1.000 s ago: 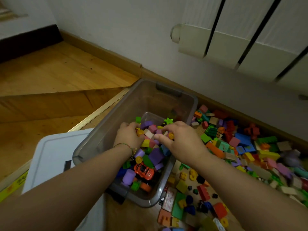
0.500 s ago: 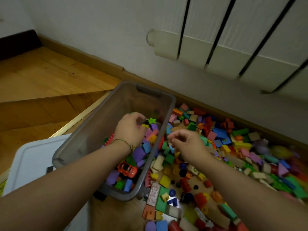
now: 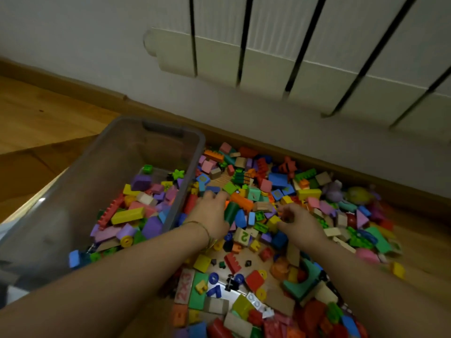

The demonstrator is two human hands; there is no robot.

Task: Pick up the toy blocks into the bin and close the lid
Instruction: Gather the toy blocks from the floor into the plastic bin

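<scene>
A translucent grey bin (image 3: 73,191) stands on the floor at left, partly filled with coloured toy blocks (image 3: 136,215). A wide pile of loose blocks (image 3: 263,189) covers the floor to its right, up to the wall. My left hand (image 3: 212,213) lies on the pile just outside the bin's right wall. Its fingers touch blocks next to an orange brick (image 3: 241,201) and a dark green cylinder (image 3: 230,212). My right hand (image 3: 300,225) is further right on the pile, with fingers and thumb curled around small blocks near a yellow one (image 3: 273,222).
A white radiator (image 3: 305,57) hangs on the wall above the pile, with a wooden skirting board (image 3: 244,135) below it. Wooden flooring (image 3: 44,118) extends to the left of the bin. A pale edge of the lid (image 3: 13,292) shows under the bin at the lower left.
Both hands left the bin and came down on the floor pile to its right. The view has swung right, so the lid has nearly gone from sight.
</scene>
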